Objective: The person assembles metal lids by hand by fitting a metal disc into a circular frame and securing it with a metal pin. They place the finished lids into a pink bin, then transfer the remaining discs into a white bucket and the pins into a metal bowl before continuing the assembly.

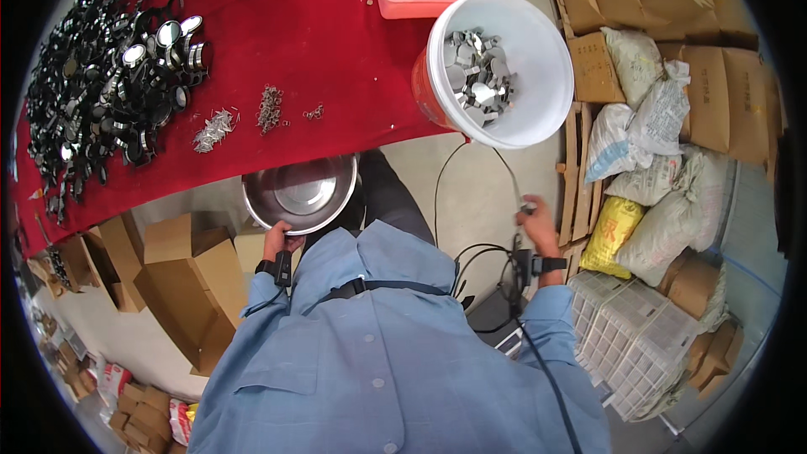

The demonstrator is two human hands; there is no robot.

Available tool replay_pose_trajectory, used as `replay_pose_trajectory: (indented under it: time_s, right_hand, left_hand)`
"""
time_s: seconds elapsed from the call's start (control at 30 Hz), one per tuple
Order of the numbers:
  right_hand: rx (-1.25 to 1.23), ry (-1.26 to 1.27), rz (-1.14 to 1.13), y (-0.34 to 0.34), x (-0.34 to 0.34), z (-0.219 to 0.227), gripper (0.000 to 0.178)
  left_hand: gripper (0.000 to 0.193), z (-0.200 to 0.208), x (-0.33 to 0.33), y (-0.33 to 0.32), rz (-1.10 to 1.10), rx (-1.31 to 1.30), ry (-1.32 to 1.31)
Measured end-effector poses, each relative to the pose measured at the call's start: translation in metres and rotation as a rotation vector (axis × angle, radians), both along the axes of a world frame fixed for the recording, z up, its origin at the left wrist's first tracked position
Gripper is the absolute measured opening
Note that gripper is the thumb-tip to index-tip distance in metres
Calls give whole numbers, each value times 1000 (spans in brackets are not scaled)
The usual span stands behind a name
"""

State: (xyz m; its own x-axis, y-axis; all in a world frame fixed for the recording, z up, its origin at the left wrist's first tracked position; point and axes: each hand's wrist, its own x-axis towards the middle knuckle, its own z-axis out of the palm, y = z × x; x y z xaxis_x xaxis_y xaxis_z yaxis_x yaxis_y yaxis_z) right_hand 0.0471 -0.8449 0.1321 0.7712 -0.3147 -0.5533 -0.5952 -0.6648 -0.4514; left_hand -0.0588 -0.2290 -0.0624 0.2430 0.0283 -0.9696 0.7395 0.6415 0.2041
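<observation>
Steel bowl (pixel 301 190): landmark, round, no long axis, polished, just below near edge of red-clothed tabletop (pixel 336 50). Left hand (pixel 279 240) nearer; its grip curls on near-left rim, bowl lying beyond and slightly right. Right hand (pixel 540 225) well right of bowl, fingers partly curled; cannot tell whether grip has hold of small dark piece (pixel 528 208). Beyond bowl: 3 heaps of thin metal bits (pixel 269 109); beyond-right: smooth white-walled plastic bucket (pixel 538 67), flat grey discs (pixel 456 77) inside.

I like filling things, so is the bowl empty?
Looks empty: inside the bowl only bare metal shows, though the table hides its far rim.
</observation>
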Motion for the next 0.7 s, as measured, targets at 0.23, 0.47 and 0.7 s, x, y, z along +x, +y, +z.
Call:
replay_pose_trajectory:
  time_s: [0.23,0.47,0.7]
  right_hand:
    - [-104,51,71,-64,-34,54,26]
    - [-139,10,587,17,13,47,21]
    - [249,-232,880,152,99,18,14]
  left_hand:
    - [25,3,-14,3,25,-23,4]
    - [18,-1,-26,-6,114,22,-44]
    - [19,11,-35,-28,153,51,-82]
